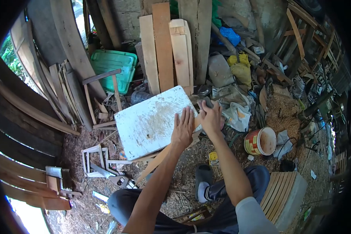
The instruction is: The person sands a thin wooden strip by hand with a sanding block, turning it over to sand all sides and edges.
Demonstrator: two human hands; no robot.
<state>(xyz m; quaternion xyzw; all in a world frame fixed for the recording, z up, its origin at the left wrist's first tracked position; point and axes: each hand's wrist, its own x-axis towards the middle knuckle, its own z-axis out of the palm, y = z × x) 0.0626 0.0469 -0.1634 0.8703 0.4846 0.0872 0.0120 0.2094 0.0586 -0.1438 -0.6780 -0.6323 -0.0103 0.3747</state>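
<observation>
A white, scuffed board [144,121] lies in front of me as a work surface. A long, thin wooden strip [155,163] runs along its near right edge, under both my hands. My left hand [182,128] lies with fingers stretched out, pressing on the strip and the board's edge. My right hand [210,117] is closed around a small dark block [205,103] at the strip's far end. What the block is I cannot make out, and its underside is hidden.
A handsaw [112,177] and small wooden frames [94,158] lie on the ground at left. Planks [162,50] lean on the far wall beside a green plastic lid [114,68]. At right are a paint bucket [260,141], a slatted bench [279,193] and wood shavings [280,113].
</observation>
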